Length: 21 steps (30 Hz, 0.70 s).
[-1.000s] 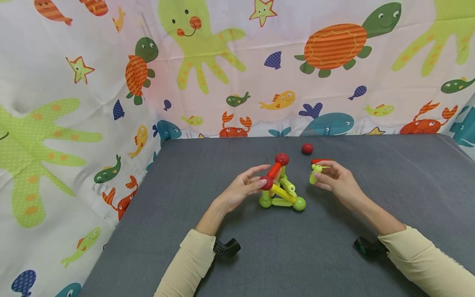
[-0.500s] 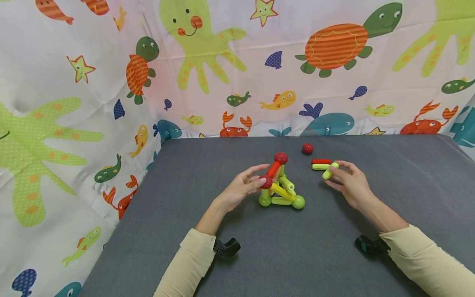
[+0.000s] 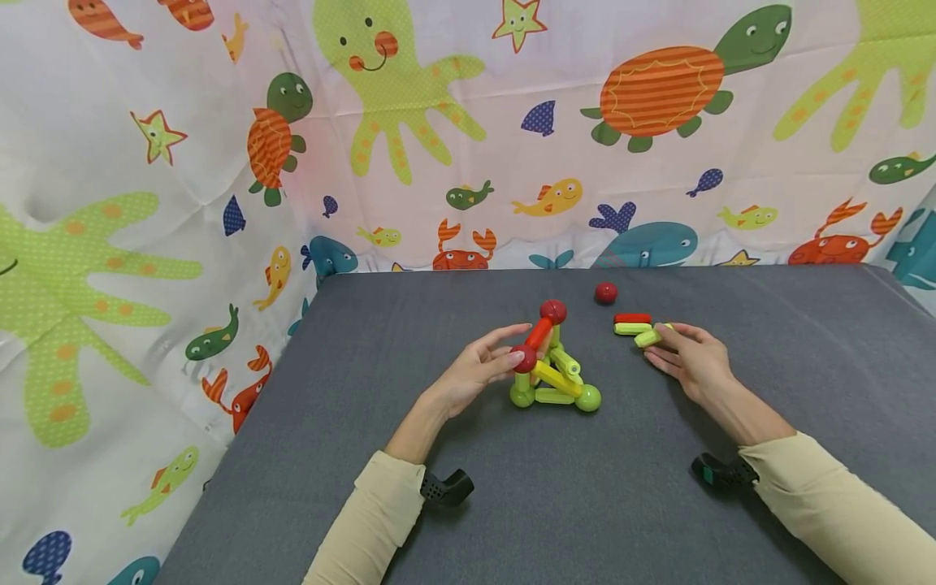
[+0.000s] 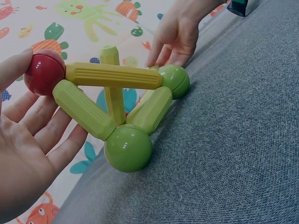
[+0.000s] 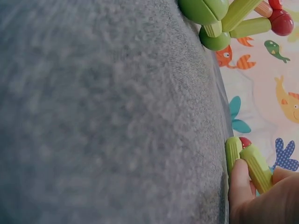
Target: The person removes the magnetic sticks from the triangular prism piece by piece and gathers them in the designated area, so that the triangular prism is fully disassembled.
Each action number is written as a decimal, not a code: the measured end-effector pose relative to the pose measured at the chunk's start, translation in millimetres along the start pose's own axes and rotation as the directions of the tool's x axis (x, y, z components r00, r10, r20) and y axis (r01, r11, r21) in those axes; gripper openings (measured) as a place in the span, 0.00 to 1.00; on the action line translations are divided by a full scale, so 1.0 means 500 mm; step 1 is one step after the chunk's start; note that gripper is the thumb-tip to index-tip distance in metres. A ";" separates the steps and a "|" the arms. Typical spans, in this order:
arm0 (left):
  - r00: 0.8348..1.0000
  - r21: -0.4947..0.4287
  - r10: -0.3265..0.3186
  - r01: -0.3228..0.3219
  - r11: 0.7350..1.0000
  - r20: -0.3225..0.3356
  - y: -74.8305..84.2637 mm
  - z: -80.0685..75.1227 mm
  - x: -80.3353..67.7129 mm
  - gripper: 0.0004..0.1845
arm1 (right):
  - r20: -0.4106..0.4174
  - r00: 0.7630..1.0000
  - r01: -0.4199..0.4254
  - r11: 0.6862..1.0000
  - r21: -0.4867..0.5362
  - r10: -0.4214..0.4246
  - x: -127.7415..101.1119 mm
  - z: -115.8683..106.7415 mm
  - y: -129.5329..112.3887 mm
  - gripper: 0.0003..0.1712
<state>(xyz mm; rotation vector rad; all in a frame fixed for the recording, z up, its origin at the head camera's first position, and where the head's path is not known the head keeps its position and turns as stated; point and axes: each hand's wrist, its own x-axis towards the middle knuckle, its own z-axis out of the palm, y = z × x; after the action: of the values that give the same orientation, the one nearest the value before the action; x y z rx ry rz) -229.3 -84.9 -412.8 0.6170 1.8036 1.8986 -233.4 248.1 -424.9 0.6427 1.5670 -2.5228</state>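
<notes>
My left hand [image 3: 464, 382] grips a red ball [image 3: 523, 358] between thumb and fingers. That ball is a corner of a frame of magnetic rods and balls, with a yellow rod [image 4: 114, 76], a red rod [image 3: 539, 333], light green rods, green balls [image 4: 128, 148] and a second red ball [image 3: 553, 310] on top. In my right hand [image 3: 695, 366], thumb and fingers pinch a light green rod [image 5: 257, 169]. Just beyond it, another light green rod [image 3: 632, 329] lies beside a loose red rod [image 3: 632, 318]. Some of the frame's far joints are hidden.
A loose red ball [image 3: 605, 292] rests near the back edge of the grey cloth-covered table [image 3: 556, 496]. Behind and to the left hangs a white curtain [image 3: 424, 211] printed with sea animals. Each wrist wears a black camera [image 3: 448, 487].
My right hand has drawn rightward, away from the loose rods, uncovering them. Its green rod has turned from upright to nearly flat. My left hand and the frame are almost still.
</notes>
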 end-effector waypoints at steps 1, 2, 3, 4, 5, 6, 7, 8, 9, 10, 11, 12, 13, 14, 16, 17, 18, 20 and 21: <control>1.000 0.000 0.000 0.000 1.000 0.000 0.000 0.000 0.000 0.28 | -0.010 1.000 -0.004 1.000 0.008 0.004 0.001 0.001 0.000 0.23; 1.000 -0.002 -0.001 0.001 1.000 0.001 0.000 0.000 -0.001 0.28 | -0.017 1.000 -0.009 1.000 0.016 0.009 0.002 0.003 0.001 0.23; 1.000 -0.003 -0.001 0.001 1.000 0.000 0.000 0.001 -0.001 0.28 | -0.023 1.000 -0.014 1.000 0.022 0.015 0.003 0.005 0.002 0.22; 1.000 -0.004 -0.002 0.002 1.000 0.000 0.000 0.001 -0.001 0.28 | -0.031 0.999 -0.018 1.000 0.025 0.019 0.004 0.007 0.002 0.22; 1.000 -0.004 -0.001 0.001 1.000 0.000 0.000 0.001 -0.001 0.28 | -0.038 0.999 -0.021 0.999 0.030 0.022 0.005 0.009 0.003 0.21; 1.000 -0.005 -0.002 0.002 1.000 -0.002 0.000 0.001 -0.002 0.28 | -0.047 0.999 -0.021 0.999 0.031 0.022 0.007 0.011 0.005 0.21; 1.000 -0.006 -0.002 0.002 1.000 -0.003 0.001 0.001 -0.002 0.28 | -0.053 0.998 -0.022 0.999 0.033 0.023 0.008 0.012 0.006 0.20; 1.000 -0.006 -0.003 0.003 1.000 -0.004 0.001 0.002 -0.003 0.28 | -0.058 0.998 -0.021 0.999 0.031 0.023 0.010 0.014 0.007 0.20; 1.000 -0.005 -0.003 0.003 1.000 -0.005 0.002 0.002 -0.003 0.28 | -0.064 0.998 -0.019 0.999 0.026 0.021 0.012 0.015 0.008 0.20; 1.000 -0.005 -0.003 0.003 1.000 -0.005 0.002 0.003 -0.003 0.28 | -0.069 0.997 -0.019 1.000 0.024 0.021 0.013 0.016 0.008 0.19; 1.000 -0.005 -0.004 0.004 1.000 -0.006 0.002 0.003 -0.003 0.27 | -0.072 0.997 -0.019 1.000 0.023 0.021 0.014 0.017 0.008 0.19; 1.000 -0.005 -0.005 0.005 1.000 -0.008 0.003 0.003 -0.003 0.27 | -0.074 0.997 -0.020 1.000 0.020 0.021 0.015 0.018 0.009 0.19; 1.000 -0.005 -0.005 0.005 1.000 -0.009 0.004 0.004 -0.003 0.27 | -0.072 0.997 -0.023 0.999 0.023 0.025 0.016 0.018 0.008 0.19; 1.000 -0.006 -0.005 0.005 1.000 -0.010 0.004 0.004 -0.003 0.27 | -0.066 0.997 -0.025 0.999 0.025 0.026 0.016 0.019 0.008 0.19; 1.000 -0.008 -0.004 0.004 1.000 -0.011 0.005 0.004 -0.003 0.27 | -0.059 0.998 -0.028 0.999 0.030 0.029 0.017 0.019 0.006 0.19; 1.000 -0.009 -0.004 0.003 1.000 -0.011 0.006 0.004 -0.003 0.27 | -0.058 0.998 -0.029 0.999 0.032 0.031 0.017 0.019 0.006 0.19; 1.000 -0.009 -0.003 0.003 1.000 -0.012 0.006 0.004 -0.004 0.27 | -0.057 0.998 -0.028 0.999 0.033 0.030 0.018 0.019 0.006 0.19; 1.000 -0.010 -0.002 0.002 1.000 -0.012 0.006 0.005 -0.004 0.27 | -0.060 0.998 -0.025 0.999 0.030 0.027 0.018 0.019 0.006 0.19; 1.000 -0.010 -0.002 0.002 1.000 -0.012 0.006 0.004 -0.004 0.27 | -0.065 0.998 -0.024 0.999 0.023 0.026 0.018 0.020 0.006 0.19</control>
<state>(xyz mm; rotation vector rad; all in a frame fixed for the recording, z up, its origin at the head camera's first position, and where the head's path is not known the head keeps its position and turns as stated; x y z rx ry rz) -226.6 -84.3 -409.6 0.6011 1.8007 1.9125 -243.7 239.3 -427.1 0.7493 1.5429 -2.5296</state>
